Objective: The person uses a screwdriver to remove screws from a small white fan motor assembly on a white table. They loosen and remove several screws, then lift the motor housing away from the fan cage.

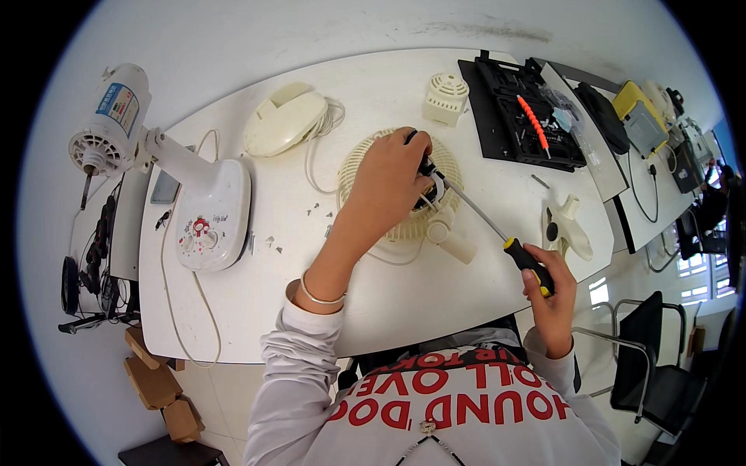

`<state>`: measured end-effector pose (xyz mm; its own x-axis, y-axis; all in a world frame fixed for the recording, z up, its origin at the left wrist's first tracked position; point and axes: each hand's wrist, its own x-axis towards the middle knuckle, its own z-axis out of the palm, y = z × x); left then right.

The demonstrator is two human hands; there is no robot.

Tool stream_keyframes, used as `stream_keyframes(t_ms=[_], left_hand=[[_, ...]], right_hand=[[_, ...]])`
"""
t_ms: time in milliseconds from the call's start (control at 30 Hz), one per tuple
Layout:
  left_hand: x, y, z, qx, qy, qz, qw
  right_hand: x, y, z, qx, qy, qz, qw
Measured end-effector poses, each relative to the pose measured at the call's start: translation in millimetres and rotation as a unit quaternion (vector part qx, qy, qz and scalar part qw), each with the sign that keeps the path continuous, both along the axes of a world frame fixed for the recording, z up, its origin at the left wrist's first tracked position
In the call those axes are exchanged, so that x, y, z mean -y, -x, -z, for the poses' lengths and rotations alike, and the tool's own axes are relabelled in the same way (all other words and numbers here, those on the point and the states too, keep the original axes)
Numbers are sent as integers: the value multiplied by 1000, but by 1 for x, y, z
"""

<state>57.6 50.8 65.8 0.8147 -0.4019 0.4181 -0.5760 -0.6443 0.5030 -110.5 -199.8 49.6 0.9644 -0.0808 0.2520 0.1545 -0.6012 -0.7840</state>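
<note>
My right hand (553, 303) is closed round the black and yellow handle of a screwdriver (483, 217). Its long shaft points up and left, and the tip meets the dark fan motor (427, 165). My left hand (386, 180) grips that motor from above, covering much of it, with the thumb hidden. Beneath lies a round cream fan grille (447, 158), face down on the white table. A cream tube-shaped neck piece (457, 241) sticks out from the motor toward me.
Small screws (270, 241) lie left of the grille. Around it are a cream fan base (286, 120), a vented motor cover (446, 98), a cream bracket (569, 227) and a black toolbox (528, 116). A white partly stripped fan (203, 194) stands at left.
</note>
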Motion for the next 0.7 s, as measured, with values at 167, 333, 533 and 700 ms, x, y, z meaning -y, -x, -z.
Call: stream_keyframes(t_ms=[167,333,533,700], left_hand=[[-7,-5,-5,-30,18,32,999],[-9,-7,-6,-35,9,36,999],[-19,-13,-13,-96,23,60,993],[-42,-15,-21,-120,43,72,989]], right_hand=[[-1,3,-4,-30,-18,-9,999],[7,2,5,-254,-394,-53,882],[4,-2,41,-411,-843,-106,330],[8,5,41,-374,-726,-64,574]])
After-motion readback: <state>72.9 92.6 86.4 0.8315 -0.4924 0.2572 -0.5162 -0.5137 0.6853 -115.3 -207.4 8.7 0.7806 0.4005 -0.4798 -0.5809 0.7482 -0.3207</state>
